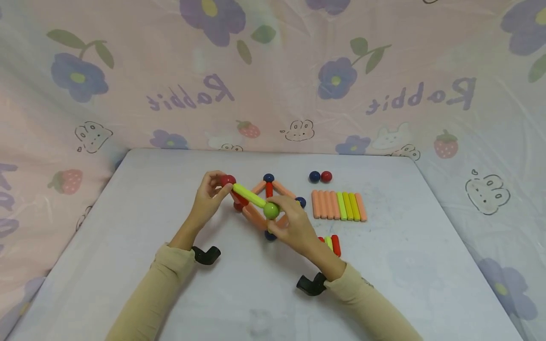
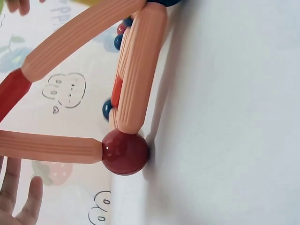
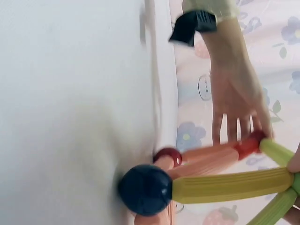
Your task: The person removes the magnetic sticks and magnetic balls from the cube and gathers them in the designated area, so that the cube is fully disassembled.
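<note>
A magnetic rod-and-ball frame stands on the table. My left hand (image 1: 206, 196) holds its raised red ball (image 1: 228, 180) between thumb and fingers. My right hand (image 1: 294, 222) pinches a green ball (image 1: 271, 210). A yellow-green rod (image 1: 249, 195) spans these two balls. In the right wrist view, a yellow rod (image 3: 229, 185) runs from the green ball down to a dark blue ball (image 3: 146, 190). Salmon rods (image 2: 140, 70) form the lower part, meeting at a dark red ball (image 2: 125, 152) on the table. A red rod (image 1: 269, 189) lies inside the frame by the far blue ball (image 1: 268, 178).
Right of the frame, a row of salmon and yellow-green rods (image 1: 339, 206) lies side by side. Behind it sit a loose blue ball (image 1: 314, 176) and a red ball (image 1: 326, 176). Short red and green rods (image 1: 335, 245) lie near my right wrist. A printed curtain (image 1: 273, 94) hangs behind the table.
</note>
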Action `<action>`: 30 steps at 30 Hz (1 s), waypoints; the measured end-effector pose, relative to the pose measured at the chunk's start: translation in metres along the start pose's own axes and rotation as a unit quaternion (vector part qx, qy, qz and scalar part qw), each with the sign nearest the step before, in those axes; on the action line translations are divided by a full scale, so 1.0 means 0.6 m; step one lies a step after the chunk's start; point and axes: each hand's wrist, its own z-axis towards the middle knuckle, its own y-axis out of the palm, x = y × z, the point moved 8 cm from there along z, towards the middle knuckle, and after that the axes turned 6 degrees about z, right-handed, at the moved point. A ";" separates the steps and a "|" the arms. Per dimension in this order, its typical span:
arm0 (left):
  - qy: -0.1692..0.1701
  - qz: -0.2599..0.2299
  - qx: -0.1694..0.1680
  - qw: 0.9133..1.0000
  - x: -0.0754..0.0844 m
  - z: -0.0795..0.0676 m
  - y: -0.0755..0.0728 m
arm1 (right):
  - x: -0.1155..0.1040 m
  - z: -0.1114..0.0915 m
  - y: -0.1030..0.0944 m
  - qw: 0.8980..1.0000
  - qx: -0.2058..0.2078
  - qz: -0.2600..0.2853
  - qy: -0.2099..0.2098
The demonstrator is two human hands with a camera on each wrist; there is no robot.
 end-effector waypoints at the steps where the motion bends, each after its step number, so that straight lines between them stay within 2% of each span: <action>1: 0.002 0.008 -0.001 1.000 0.003 -0.005 0.002 | 0.003 -0.002 -0.006 1.000 0.005 -0.004 0.002; 6: 0.003 0.067 -0.026 0.997 0.014 -0.028 0.019 | 0.024 -0.012 -0.034 0.999 0.022 -0.014 0.028; 9: 0.019 0.109 -0.047 0.993 0.026 -0.039 0.034 | 0.038 -0.018 -0.050 0.998 0.029 -0.022 0.046; 12: 0.055 0.138 -0.067 0.987 0.043 -0.048 0.050 | 0.050 -0.021 -0.062 0.997 0.035 -0.032 0.059; 17: 0.116 0.156 -0.099 0.976 0.069 -0.061 0.077 | 0.064 -0.021 -0.078 0.995 0.044 -0.046 0.073; 22: 0.162 0.176 -0.110 0.965 0.087 -0.068 0.094 | 0.073 -0.019 -0.088 0.995 0.049 -0.040 0.081; 25: 0.161 0.183 -0.109 0.964 0.089 -0.067 0.098 | 0.075 -0.016 -0.089 0.996 0.043 -0.019 0.074; 30: 0.128 0.187 -0.114 0.967 0.082 -0.056 0.103 | 0.077 -0.008 -0.089 0.997 0.031 0.008 0.065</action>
